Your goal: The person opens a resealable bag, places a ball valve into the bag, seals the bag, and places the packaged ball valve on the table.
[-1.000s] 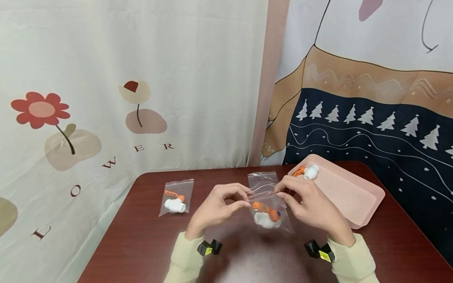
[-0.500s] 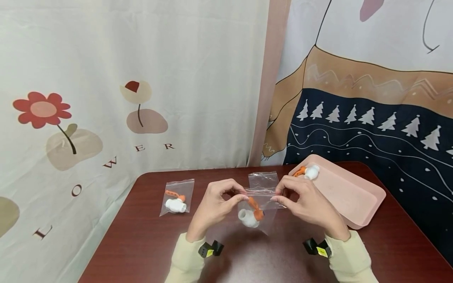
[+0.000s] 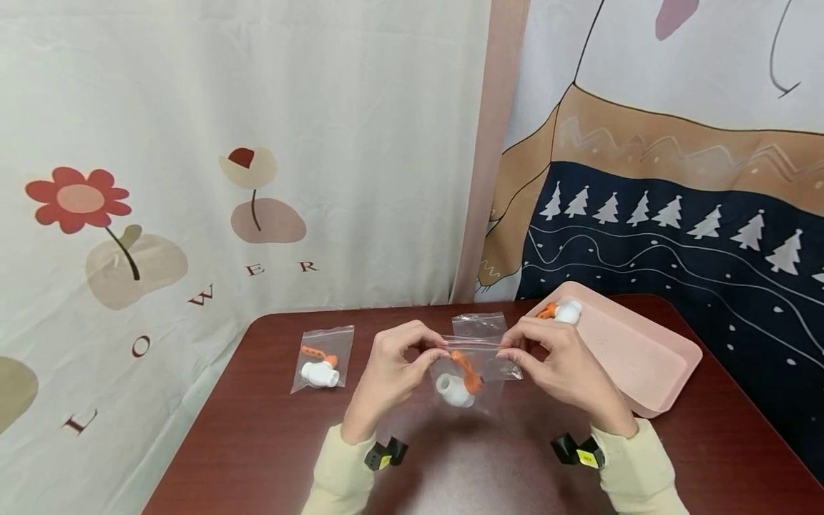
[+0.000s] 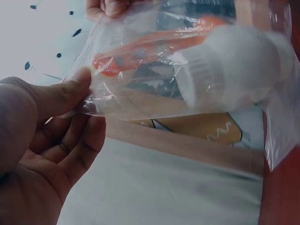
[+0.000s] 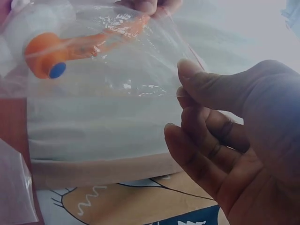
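Both hands hold a clear zip bag [image 3: 489, 365] by its top edge above the table. My left hand [image 3: 395, 368] pinches the left top corner between thumb and fingers. At the right top corner, my right hand [image 3: 560, 365] pinches the plastic the same way. Inside the bag hangs a white plastic ball valve [image 3: 455, 390] with an orange handle [image 3: 468, 372]; a blue dot marks the handle's hub in the right wrist view. The left wrist view shows the valve's white body [image 4: 234, 65] through the plastic.
Another bagged valve [image 3: 320, 372] lies at left on the dark red table [image 3: 270, 443]. Behind the hands lies a flat clear bag [image 3: 479, 324]. A pink tray [image 3: 634, 343] at right holds a loose white-and-orange valve [image 3: 568, 312].
Both hands have drawn the bag's wavy top edge straight. The valve inside has shifted left and turned. The hands rose slightly; the other bagged valve and tray stayed put.
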The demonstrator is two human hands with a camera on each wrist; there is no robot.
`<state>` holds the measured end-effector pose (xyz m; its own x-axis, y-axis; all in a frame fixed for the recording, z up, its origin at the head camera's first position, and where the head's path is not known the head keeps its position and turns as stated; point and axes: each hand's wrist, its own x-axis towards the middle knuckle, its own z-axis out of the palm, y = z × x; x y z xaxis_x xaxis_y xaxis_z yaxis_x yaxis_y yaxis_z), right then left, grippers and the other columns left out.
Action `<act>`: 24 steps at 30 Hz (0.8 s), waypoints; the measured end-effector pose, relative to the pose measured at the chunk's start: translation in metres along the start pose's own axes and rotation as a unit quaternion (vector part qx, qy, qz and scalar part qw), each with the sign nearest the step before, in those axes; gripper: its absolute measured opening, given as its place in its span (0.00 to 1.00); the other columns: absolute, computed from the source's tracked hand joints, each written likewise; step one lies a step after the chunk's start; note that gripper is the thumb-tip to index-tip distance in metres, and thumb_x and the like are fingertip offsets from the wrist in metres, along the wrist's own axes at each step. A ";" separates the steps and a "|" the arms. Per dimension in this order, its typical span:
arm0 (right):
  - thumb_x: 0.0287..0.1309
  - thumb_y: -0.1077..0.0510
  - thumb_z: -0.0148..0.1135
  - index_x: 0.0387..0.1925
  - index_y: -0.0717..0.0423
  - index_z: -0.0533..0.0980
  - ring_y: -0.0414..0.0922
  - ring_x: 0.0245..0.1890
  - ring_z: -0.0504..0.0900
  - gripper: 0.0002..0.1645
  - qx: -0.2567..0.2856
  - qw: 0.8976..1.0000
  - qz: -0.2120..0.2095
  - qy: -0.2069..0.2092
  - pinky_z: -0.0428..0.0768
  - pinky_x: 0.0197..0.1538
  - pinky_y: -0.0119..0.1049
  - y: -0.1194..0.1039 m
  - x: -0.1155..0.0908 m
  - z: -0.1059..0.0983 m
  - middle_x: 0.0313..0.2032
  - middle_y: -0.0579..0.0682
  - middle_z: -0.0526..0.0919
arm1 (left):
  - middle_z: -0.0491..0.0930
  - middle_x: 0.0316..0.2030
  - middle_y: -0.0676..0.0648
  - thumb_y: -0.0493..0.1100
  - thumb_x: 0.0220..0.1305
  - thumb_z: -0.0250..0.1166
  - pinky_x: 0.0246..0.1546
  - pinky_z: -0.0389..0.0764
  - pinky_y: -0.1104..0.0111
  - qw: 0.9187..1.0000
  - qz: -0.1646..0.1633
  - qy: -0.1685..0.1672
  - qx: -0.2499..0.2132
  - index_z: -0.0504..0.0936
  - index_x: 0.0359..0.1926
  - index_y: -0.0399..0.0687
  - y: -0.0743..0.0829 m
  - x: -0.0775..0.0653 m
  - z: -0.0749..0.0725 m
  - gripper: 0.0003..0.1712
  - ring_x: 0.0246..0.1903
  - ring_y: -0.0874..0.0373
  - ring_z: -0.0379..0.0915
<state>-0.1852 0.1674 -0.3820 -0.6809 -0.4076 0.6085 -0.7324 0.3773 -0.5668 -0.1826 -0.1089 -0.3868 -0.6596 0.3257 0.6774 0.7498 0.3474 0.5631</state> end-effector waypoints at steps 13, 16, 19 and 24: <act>0.52 0.65 0.78 0.35 0.38 0.83 0.37 0.30 0.78 0.17 0.029 0.998 0.056 0.023 0.80 0.28 0.28 0.000 0.000 -0.003 0.31 0.36 0.84 | 0.87 0.31 0.47 0.32 0.56 0.76 0.27 0.83 0.73 0.994 -0.050 0.026 -0.097 0.89 0.37 0.46 0.002 0.000 0.002 0.08 0.26 0.57 0.81; 0.53 0.64 0.77 0.34 0.37 0.83 0.37 0.31 0.79 0.17 0.038 0.996 0.070 0.028 0.81 0.28 0.29 -0.001 0.000 -0.002 0.30 0.37 0.84 | 0.86 0.31 0.47 0.32 0.57 0.76 0.27 0.82 0.74 0.992 -0.070 0.019 -0.104 0.89 0.41 0.47 0.003 -0.001 0.001 0.11 0.26 0.51 0.81; 0.54 0.63 0.77 0.34 0.37 0.83 0.37 0.31 0.79 0.16 0.040 0.996 0.075 0.033 0.80 0.29 0.28 -0.003 0.001 -0.002 0.31 0.37 0.84 | 0.85 0.29 0.47 0.32 0.58 0.75 0.25 0.78 0.75 0.991 -0.094 0.015 -0.097 0.87 0.46 0.48 0.005 -0.001 0.000 0.15 0.26 0.49 0.81; 0.53 0.64 0.78 0.34 0.37 0.84 0.37 0.32 0.79 0.16 0.039 0.996 0.070 0.035 0.79 0.29 0.27 -0.004 0.001 -0.001 0.30 0.36 0.85 | 0.87 0.28 0.50 0.36 0.60 0.75 0.25 0.75 0.75 0.989 -0.137 0.019 -0.057 0.88 0.45 0.50 0.008 0.000 0.000 0.12 0.26 0.58 0.79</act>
<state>-0.1832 0.1662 -0.3788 -0.7764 -0.2948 0.5571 -0.6303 0.3599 -0.6879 -0.1766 -0.1061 -0.3827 -0.8381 0.1997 0.5076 0.5454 0.3155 0.7765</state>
